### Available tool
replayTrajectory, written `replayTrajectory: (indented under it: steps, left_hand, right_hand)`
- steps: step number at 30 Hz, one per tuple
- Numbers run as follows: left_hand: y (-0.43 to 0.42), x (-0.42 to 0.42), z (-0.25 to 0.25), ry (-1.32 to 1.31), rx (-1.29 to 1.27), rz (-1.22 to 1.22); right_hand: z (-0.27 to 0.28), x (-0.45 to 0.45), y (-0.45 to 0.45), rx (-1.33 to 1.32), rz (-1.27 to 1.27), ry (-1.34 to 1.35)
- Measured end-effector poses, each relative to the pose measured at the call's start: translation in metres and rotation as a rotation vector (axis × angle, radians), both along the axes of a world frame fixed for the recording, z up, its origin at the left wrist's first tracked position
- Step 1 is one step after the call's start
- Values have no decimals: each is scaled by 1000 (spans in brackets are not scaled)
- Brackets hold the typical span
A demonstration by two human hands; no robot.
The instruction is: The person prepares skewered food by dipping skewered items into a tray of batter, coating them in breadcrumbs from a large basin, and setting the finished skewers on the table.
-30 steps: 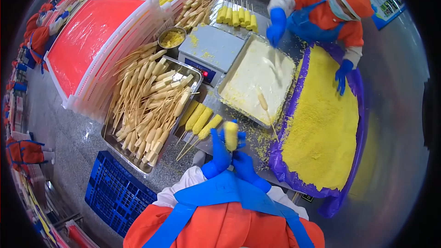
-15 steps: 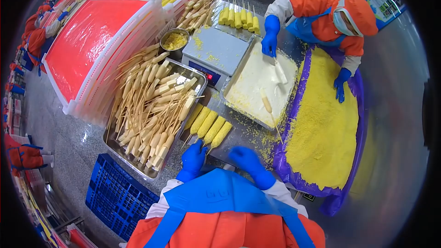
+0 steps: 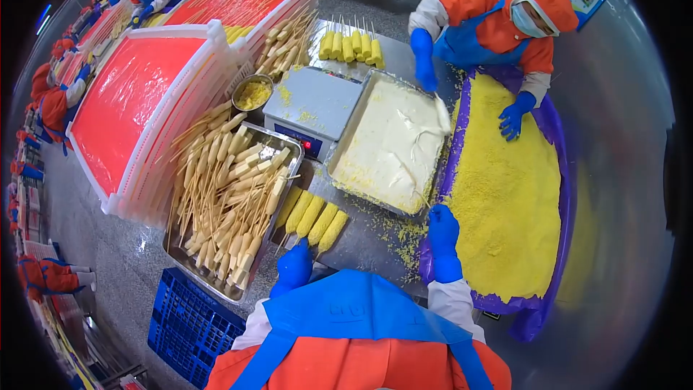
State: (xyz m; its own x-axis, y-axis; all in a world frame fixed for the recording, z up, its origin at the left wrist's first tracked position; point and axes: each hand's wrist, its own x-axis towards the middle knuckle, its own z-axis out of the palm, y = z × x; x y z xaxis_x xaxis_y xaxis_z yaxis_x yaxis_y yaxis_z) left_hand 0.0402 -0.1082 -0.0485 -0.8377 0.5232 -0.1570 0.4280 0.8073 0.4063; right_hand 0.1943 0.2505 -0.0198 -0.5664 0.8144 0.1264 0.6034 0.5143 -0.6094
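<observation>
My gloved left hand (image 3: 294,266) is closed at the stick ends of a short row of yellow crumb-coated skewers (image 3: 310,218) lying on the metal table. My gloved right hand (image 3: 443,235) is at the near right corner of the batter tray (image 3: 346,186), its fingers pinched on the stick of a skewer whose head lies in the white batter (image 3: 390,137). Batter largely hides that skewer's head. Beside my right hand spreads a heap of yellow crumbs (image 3: 505,202) on a purple sheet (image 3: 525,321). Uncoated skewers (image 3: 224,195) fill a metal tray (image 3: 294,162) on the left.
Opposite, a co-worker (image 3: 498,22) holds a skewer at the batter's far edge, one hand over the crumbs. A scale (image 3: 314,101), a crumb bowl (image 3: 253,94) and more coated skewers (image 3: 350,45) stand behind. Stacked white trays (image 3: 144,108) and a blue crate (image 3: 191,328) are at left.
My right hand has moved forward and right to the skewer stick at the batter tray. That skewer's head now lies lower in the batter. My left hand stays by the coated skewers.
</observation>
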Motion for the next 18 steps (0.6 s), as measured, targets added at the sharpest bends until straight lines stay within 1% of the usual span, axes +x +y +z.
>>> replayTrajectory:
  steps: [1, 2, 3, 4, 5, 6, 7, 8, 10, 12, 13, 14, 15, 16, 18]
  left_hand:
    - [2, -4, 15, 5, -1, -1]
    - [3, -11, 33, 103, 115, 7]
    - [1, -19, 51, 197, 229, 17]
    - [2, -37, 73, 297, 189, 49]
    - [4, -64, 92, 398, 149, 82]
    - [4, -92, 105, 474, 195, 152]
    - [1, -124, 118, 551, 92, 172]
    - [-5, -160, 115, 704, 253, 191]
    - [-12, -220, 116, 838, 129, 307]
    - [-25, -271, 100, 620, -145, 257]
    - [-31, -280, 91, 618, -133, 243]
    - [-35, -284, 81, 606, -195, 164]
    - [-39, -289, 68, 595, -256, 81]
    - [-45, -296, 47, 668, -183, 67]
    - [-48, -297, 35, 698, -138, 38]
  right_hand:
    - [-2, 0, 9, -94, -20, -39]
    - [-7, 0, 21, -93, -21, -34]
    - [-15, 1, 32, -209, -19, -69]
    - [-20, 0, 38, -328, -13, -107]
    - [-20, -4, 38, -330, -5, -106]
    - [-16, -10, 39, -242, -23, -149]
    - [-12, -17, 39, -152, -43, -189]
    - [-5, -26, 35, -151, -44, -183]
    - [12, -45, 21, 148, 0, -39]
    - [16, -50, 13, 110, -8, -18]
    - [14, -49, 12, -49, -1, 56]
    - [11, -47, 12, -202, 2, 134]
    - [-5, -39, 9, -242, 1, 278]
    - [-12, -32, 4, -229, -25, 279]
    - [-13, -23, -13, -847, -152, 539]
